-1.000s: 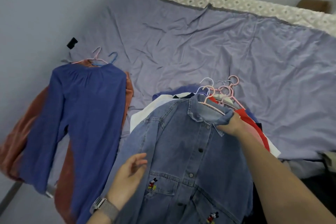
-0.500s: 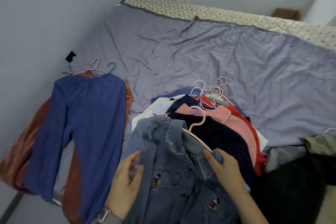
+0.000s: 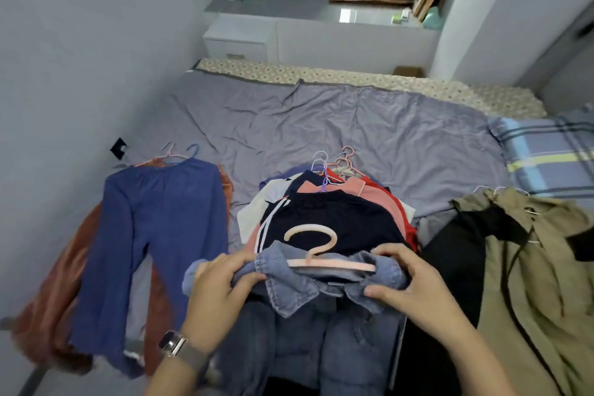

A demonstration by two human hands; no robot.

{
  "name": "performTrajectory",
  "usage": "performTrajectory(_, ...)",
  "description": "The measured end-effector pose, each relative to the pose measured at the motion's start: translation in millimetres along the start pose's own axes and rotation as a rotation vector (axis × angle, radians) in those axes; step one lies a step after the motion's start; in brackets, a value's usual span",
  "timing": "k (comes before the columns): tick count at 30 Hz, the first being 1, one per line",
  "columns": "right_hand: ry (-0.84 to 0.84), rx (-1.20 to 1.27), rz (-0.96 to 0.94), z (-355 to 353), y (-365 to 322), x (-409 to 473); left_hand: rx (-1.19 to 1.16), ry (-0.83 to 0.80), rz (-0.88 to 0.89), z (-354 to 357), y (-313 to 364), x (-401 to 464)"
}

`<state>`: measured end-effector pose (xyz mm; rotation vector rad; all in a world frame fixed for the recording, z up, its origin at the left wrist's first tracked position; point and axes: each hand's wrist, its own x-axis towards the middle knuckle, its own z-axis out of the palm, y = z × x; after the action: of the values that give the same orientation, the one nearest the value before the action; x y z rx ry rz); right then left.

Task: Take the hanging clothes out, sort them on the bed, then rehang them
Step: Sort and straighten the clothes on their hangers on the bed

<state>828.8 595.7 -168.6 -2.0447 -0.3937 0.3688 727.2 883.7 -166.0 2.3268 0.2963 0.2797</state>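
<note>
A denim jacket (image 3: 305,305) on a pink hanger (image 3: 316,251) is held up in front of me, over the near edge of the bed (image 3: 353,125). My left hand (image 3: 218,296) grips its left shoulder and my right hand (image 3: 414,286) grips its right shoulder and collar. Behind it lies a pile of clothes on hangers (image 3: 331,209), with a dark navy garment on top and pink, red and white ones under it. A blue garment (image 3: 154,241) lies over a rust-brown one (image 3: 58,292) at the left of the bed.
An olive jacket (image 3: 540,267) and a black garment (image 3: 456,260) lie at the right. A checked pillow (image 3: 549,154) sits at the bed's right side. A wall runs along the left. A white nightstand (image 3: 239,38) and a window ledge stand beyond the bed.
The denim jacket has come off the pile toward me and now both hands grip its shoulders. My view has tilted up, showing the nightstand, window and pillow.
</note>
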Motion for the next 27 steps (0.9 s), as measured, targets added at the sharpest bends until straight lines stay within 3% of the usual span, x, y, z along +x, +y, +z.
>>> performTrajectory(8,0.147,-0.245,-0.279,43,-81,-116,-0.055,0.097,-0.046,-106,28,-121)
performTrajectory(12,0.1,-0.463,-0.373,68,-118,-155,0.079,0.094,0.052,-126,51,-159)
performTrajectory(19,0.153,-0.351,-0.269,74,-124,-236,0.09,0.026,0.168,-127,70,-203)
performTrajectory(27,0.366,-0.071,-0.069,8,-94,-313,0.004,-0.053,0.326,-90,137,-215)
